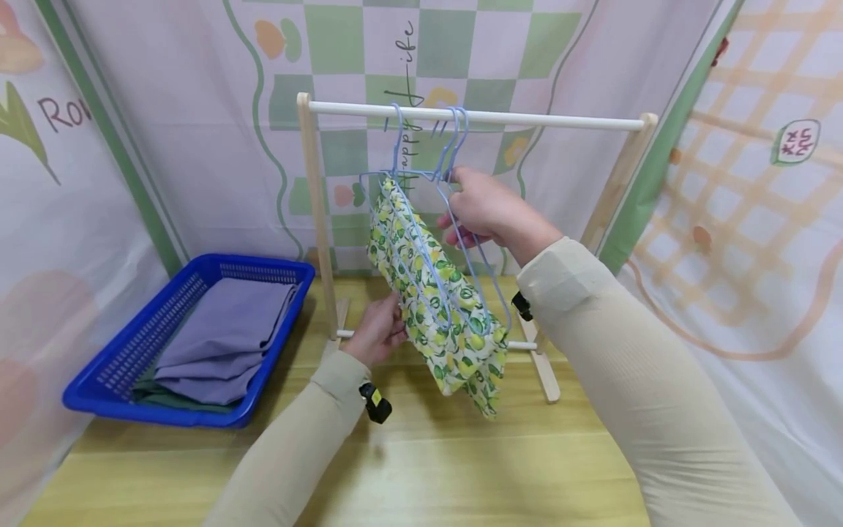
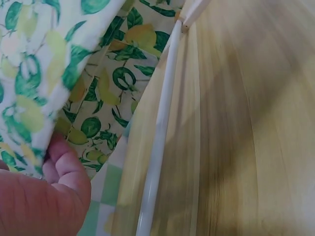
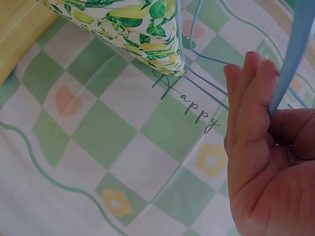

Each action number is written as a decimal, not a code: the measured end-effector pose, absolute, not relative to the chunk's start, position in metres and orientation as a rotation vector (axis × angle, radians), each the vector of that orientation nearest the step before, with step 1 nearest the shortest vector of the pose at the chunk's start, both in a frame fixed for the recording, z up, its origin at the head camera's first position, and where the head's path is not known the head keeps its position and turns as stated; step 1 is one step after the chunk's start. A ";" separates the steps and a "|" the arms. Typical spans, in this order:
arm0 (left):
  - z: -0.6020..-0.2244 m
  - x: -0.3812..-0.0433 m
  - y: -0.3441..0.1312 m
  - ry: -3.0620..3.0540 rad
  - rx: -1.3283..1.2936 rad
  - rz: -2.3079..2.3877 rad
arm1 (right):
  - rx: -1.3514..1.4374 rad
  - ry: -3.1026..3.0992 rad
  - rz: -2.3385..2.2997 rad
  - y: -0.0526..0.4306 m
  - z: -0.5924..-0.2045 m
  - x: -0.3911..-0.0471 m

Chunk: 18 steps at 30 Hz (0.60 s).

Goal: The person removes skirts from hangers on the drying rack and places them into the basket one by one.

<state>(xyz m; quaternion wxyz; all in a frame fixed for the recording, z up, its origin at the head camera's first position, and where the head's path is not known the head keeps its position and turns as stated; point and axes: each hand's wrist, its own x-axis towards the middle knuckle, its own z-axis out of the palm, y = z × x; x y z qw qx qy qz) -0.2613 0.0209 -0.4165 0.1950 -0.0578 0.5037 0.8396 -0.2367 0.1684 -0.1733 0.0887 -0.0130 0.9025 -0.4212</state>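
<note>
A cloth with a lemon print (image 1: 428, 293) hangs folded over a blue wire hanger (image 1: 397, 139) hooked on the white rod (image 1: 546, 121). More blue hangers (image 1: 467, 132) hook onto the rod just to its right. With its thumb and fingers, my right hand (image 1: 490, 208) pinches the wire of one of these; the right wrist view shows the blue wire (image 3: 295, 54) between them. Lower down, my left hand (image 1: 378, 329) holds the cloth's left edge, its fingers (image 2: 64, 160) curled at the fabric and partly hidden behind it.
On the left of the wooden table (image 1: 428, 468) stands a blue basket (image 1: 79, 399) with a folded grey-purple cloth (image 1: 224, 322) over a green one (image 1: 178, 399). Wooden posts (image 1: 316, 219) carry the rod. A patterned curtain (image 1: 191, 110) hangs behind.
</note>
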 end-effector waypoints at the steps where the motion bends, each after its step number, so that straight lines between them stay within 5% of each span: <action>1: -0.417 -0.261 0.021 1.393 -0.177 2.368 | -0.044 2.679 -1.262 0.168 -0.173 -0.237; 18: -0.417 -0.263 0.024 1.192 -0.194 2.513 | -0.078 2.679 -1.316 0.167 -0.175 -0.239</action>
